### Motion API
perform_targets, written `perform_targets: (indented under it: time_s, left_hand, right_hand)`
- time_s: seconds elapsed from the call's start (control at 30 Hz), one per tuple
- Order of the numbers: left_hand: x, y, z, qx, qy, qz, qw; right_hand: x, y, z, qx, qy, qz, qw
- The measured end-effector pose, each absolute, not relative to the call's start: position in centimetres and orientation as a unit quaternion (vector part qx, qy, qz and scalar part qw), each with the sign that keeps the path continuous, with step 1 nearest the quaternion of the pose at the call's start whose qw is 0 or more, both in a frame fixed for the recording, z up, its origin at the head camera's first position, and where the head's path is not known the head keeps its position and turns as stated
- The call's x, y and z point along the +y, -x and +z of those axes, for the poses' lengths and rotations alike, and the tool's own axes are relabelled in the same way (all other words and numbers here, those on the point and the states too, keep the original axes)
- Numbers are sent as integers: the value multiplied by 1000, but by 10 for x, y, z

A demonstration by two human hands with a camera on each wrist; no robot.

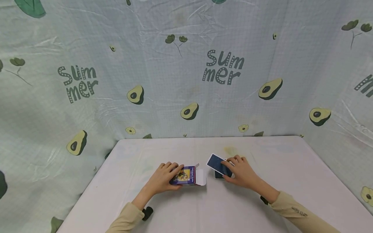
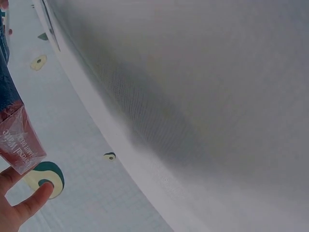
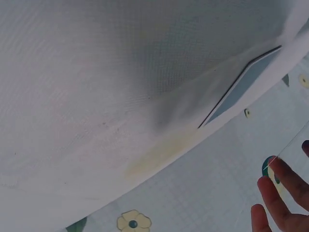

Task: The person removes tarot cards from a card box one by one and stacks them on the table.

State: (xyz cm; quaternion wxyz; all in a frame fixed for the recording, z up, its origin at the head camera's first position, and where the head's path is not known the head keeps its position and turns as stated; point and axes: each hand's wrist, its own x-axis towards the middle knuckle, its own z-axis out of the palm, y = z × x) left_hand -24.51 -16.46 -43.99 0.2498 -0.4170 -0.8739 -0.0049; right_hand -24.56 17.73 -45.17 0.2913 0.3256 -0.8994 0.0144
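Observation:
My left hand (image 1: 162,178) grips a purple tarot card box (image 1: 185,175) with a yellow picture on its front. The box's white end flap (image 1: 201,177) stands open toward the right. In the left wrist view, the printed end of the box (image 2: 21,140) shows at the left edge, above the thumb and a finger. My right hand (image 1: 242,172) pinches a dark blue-backed card with a white border (image 1: 216,162), tilted up at its left end. Partly hidden below it, more blue-backed cards (image 1: 218,176) lie on the table; the right wrist view shows them as a low stack (image 3: 244,89).
The white-covered table (image 1: 180,213) extends around both hands, with a faint yellow stain (image 1: 230,150) behind the cards. Beyond its far edge hangs a pale curtain (image 1: 163,71) printed with avocados and lettering. Dark bands (image 1: 147,213) sit at the wrists.

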Motion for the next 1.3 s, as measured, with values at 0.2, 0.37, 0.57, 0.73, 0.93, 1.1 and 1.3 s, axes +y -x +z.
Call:
perform_targets:
  time_s: [0.2, 0.37, 0.57, 0.73, 0.93, 1.1, 1.3]
  left_hand:
    - [-164, 245, -439, -875, 415, -8, 249]
    - [-164, 245, -439, -875, 414, -6, 249]
    - [-165, 244, -438, -874, 414, -5, 254]
    - [-164, 245, -439, -873, 415, -2, 255]
    - [-163, 245, -438, -872, 417, -7, 257]
    - [-163, 245, -437, -871, 418, -7, 259]
    - [-164, 246, -438, -870, 419, -11, 260]
  right_hand:
    - [177, 248, -454, -926, -267, 0, 267]
    - [176, 249, -454, -935, -251, -12, 249]
    - [176, 253, -459, -936, -257, -43, 239]
    - [175, 253, -463, -940, -265, -65, 203]
    - [173, 251, -465, -946, -257, -68, 186]
    - [171, 251, -466, -949, -247, -70, 185]
    - [171, 251, -469, -945, -248, -66, 202]
